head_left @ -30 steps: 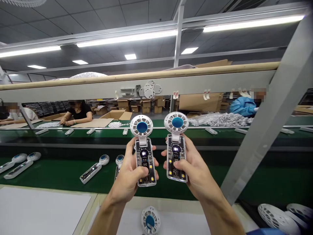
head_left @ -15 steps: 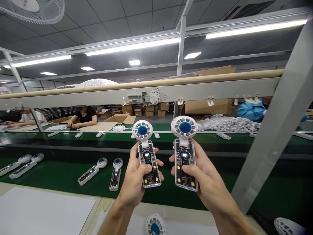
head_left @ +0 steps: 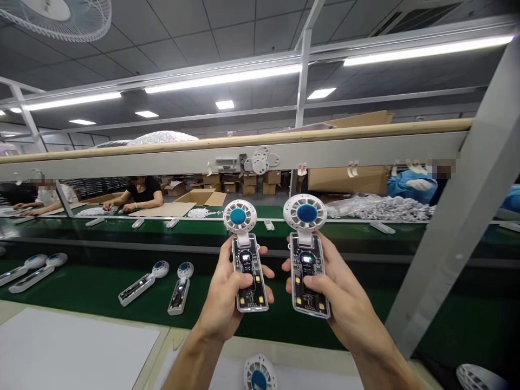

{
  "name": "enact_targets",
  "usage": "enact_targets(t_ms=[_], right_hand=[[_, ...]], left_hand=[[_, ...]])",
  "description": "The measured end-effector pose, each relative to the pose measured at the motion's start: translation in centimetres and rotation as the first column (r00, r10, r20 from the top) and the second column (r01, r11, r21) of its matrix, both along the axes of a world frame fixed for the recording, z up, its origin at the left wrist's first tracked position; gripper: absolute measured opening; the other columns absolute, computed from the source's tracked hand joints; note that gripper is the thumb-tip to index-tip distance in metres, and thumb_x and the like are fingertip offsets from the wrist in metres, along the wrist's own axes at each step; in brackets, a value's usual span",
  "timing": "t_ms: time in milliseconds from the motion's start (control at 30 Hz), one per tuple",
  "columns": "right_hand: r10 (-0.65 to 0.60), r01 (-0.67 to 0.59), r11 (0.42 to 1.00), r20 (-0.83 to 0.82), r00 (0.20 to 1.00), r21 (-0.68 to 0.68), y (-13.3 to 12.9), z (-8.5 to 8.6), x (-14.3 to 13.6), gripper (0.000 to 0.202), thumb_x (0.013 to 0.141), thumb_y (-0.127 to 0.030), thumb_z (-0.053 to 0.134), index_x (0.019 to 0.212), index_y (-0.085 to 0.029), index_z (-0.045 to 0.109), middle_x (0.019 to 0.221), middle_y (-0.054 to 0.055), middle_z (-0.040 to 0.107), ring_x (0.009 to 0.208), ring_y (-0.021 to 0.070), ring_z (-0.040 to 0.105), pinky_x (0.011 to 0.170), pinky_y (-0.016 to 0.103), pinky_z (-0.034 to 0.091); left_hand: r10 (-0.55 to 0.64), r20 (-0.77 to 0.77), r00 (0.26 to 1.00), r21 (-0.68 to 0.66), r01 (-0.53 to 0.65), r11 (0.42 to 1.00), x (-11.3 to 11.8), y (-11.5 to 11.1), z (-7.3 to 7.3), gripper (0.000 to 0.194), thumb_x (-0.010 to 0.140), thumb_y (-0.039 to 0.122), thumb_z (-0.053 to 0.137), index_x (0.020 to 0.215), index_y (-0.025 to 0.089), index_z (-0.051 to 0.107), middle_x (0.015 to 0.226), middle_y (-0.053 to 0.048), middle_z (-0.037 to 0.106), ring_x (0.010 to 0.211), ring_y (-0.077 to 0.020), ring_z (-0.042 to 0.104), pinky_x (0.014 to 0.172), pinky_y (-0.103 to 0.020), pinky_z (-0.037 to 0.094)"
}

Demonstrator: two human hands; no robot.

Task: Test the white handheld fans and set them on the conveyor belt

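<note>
My left hand (head_left: pixel 223 298) holds a small device (head_left: pixel 248 271) upright, thumb on its front. It has a clear case over a black circuit board, a lit display and a round white vented head with a blue disc. A matching device (head_left: pixel 309 273) is in my right hand (head_left: pixel 345 292), its thumb also pressed on the front. The two devices stand side by side, apart, above the green belt (head_left: pixel 101 271). Below them, a white vented head with a blue disc (head_left: pixel 259 374) lies on the white sheet at the bottom edge.
Several similar devices (head_left: pixel 179 290) lie on the belt to the left. A slanting grey post (head_left: pixel 450 195) stands close at the right. Across the line are people (head_left: pixel 142 195), cartons and a heap of white parts (head_left: pixel 390 208). A white vented part (head_left: pixel 481 377) lies bottom right.
Devices on the near belt have shifted left, and white pieces on the far belt have shifted right. A person at the far right has come into view. My hands keep their hold, almost unmoved.
</note>
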State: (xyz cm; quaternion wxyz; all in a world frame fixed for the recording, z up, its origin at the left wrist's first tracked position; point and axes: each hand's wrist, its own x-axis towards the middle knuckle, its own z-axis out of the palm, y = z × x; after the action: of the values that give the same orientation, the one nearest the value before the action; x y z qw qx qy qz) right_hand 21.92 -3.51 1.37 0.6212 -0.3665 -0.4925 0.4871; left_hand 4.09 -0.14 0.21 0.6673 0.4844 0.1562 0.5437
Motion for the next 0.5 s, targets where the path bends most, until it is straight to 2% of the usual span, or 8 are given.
enact_targets(t_ms=[233, 333, 400, 500], right_hand=[[-0.005, 0.005, 1.000, 0.002, 1.000, 0.026, 0.0, -0.1, -0.1, 0.073, 0.085, -0.024, 0.059, 0.149, -0.032, 0.025, 0.095, 0.002, 0.066, 0.073, 0.0184, 0.065, 0.067, 0.031, 0.051], [-0.040, 0.041, 0.998, -0.008, 0.999, 0.050, 0.3, -0.1, -0.1, 0.069, 0.085, -0.029, 0.065, 0.145, -0.031, 0.032, 0.097, 0.003, 0.067, 0.073, 0.0186, 0.065, 0.067, 0.031, 0.052], [-0.081, 0.084, 0.995, -0.062, 0.995, 0.056, 0.5, -0.2, -0.1, 0.059, 0.082, -0.032, 0.071, 0.134, -0.029, 0.044, 0.099, 0.003, 0.067, 0.076, 0.0180, 0.065, 0.068, 0.030, 0.054], [0.063, -0.061, 0.998, -0.174, 0.983, 0.020, 0.8, -0.8, -0.1, 0.036, 0.082, -0.042, 0.071, 0.111, -0.026, 0.059, 0.087, 0.003, 0.066, 0.063, 0.0171, 0.063, 0.057, 0.030, 0.054]], left_hand=[[-0.010, 0.008, 1.000, -0.032, 0.011, 0.999, 0.0, -0.3, 0.3, 0.067, 0.079, 0.017, 0.062, 0.139, 0.027, 0.034, 0.128, -0.014, 0.059, 0.075, -0.0204, 0.068, 0.061, -0.032, 0.055], [0.009, -0.012, 1.000, -0.027, -0.010, 1.000, 0.1, -0.4, 0.3, 0.063, 0.079, 0.021, 0.062, 0.136, 0.025, 0.037, 0.124, -0.014, 0.060, 0.072, -0.0193, 0.067, 0.058, -0.030, 0.052], [0.087, -0.058, 0.995, -0.006, -0.088, 0.996, 0.4, -0.2, 0.1, 0.056, 0.081, 0.026, 0.064, 0.131, 0.024, 0.039, 0.117, -0.012, 0.063, 0.069, -0.0171, 0.065, 0.057, -0.028, 0.051], [0.322, -0.169, 0.932, 0.081, -0.312, 0.947, 0.8, 0.5, -0.7, 0.037, 0.083, 0.032, 0.068, 0.112, 0.020, 0.049, 0.100, -0.006, 0.066, 0.068, -0.0145, 0.062, 0.061, -0.027, 0.052]])
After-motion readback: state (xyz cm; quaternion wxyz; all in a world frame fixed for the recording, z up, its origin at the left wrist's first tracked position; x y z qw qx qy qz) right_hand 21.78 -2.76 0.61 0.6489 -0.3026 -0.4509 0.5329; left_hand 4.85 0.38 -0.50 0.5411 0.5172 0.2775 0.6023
